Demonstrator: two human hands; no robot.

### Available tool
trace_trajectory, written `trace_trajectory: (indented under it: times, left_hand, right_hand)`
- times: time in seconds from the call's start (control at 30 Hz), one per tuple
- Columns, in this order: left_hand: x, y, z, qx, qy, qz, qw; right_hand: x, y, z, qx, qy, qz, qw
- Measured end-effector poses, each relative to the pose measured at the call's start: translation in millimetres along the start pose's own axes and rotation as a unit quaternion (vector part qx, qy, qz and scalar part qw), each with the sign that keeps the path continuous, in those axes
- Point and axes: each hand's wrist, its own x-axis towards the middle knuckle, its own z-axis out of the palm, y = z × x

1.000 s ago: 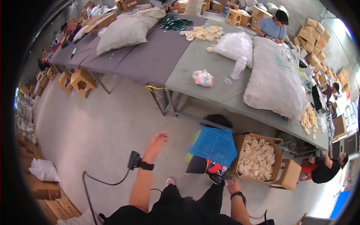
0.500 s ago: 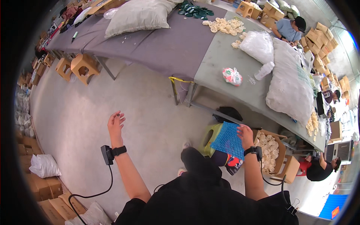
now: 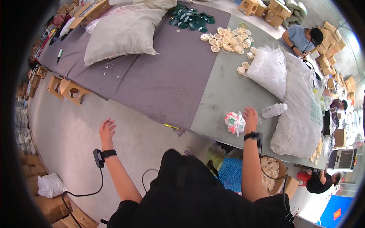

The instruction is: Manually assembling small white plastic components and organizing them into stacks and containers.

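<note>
My left hand is held out over the floor, fingers loosely curled. At its fingertips shows a small dark spot, too small to name, seemingly pinched there. My right hand hangs over the grey tabletop with its fingers slightly bent and apart. Just left of it lies a knotted clear plastic bag with red, white and green contents; whether the hand touches it I cannot tell. To the hand's right a white bottle lies on its side. Each wrist carries a strapped black device with a cable.
Beyond lie a white plastic bag, large sacks, cream plastic parts and dark green discs. Below the table edge are blue mesh and a box of cream parts. Stools stand left. Co-workers sit right.
I have come closer to the table. My right hand has moved from beside the blue mesh to above the tabletop by the knotted bag. My left hand has shifted slightly left and lower in view.
</note>
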Motion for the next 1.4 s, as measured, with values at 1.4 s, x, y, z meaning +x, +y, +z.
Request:
trace_trajectory:
  times: [1.4]
  left_hand:
    - [270, 77, 725, 0.271, -0.201, 0.469, 0.816]
  right_hand:
    - [450, -45, 145, -0.484, 0.094, -0.294, 0.819]
